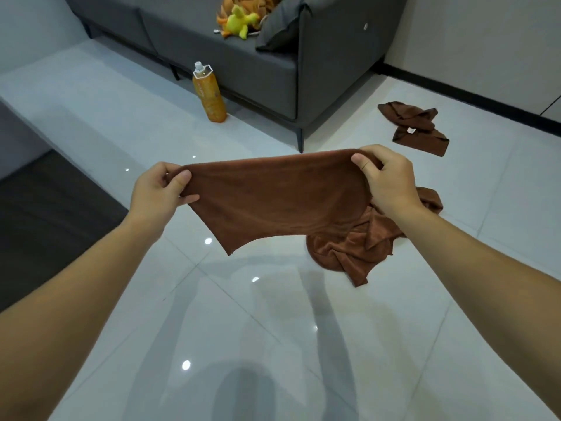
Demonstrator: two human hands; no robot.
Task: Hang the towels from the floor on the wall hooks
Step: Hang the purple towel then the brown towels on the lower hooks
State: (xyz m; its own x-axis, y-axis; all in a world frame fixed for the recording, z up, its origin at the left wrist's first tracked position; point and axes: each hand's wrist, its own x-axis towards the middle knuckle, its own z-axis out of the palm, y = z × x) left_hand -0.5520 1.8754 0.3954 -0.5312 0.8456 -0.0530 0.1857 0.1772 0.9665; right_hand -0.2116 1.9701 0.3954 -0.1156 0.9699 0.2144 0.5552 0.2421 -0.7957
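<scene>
brown terry cloth makes up all three towels, which are on or above a glossy white tiled floor [273, 329]. a dark mat [45, 226] lies at the floor's left edge. the left hand [158, 189] pinches the top left corner of the held towel [273, 202], with the thumb on the near face and the fingers curled behind. beyond it, an orange bottle [210, 94] stands upright on the floor just beside the front of a grey sofa [258, 65]. a yellow plush toy [239, 21] lies on the seat near a grey cushion [280, 25]. the held towel hangs stretched between both hands, above the floor, its lower left corner pointing down. the right hand [388, 183] grips the top right corner, fingers closed round the bunched edge. below that hand a crumpled towel [355, 253] lies on the floor; i cannot tell whether the held towel touches it. further right, towards the floor's far right edge, a folded towel [416, 129] lies well apart from the other two.
</scene>
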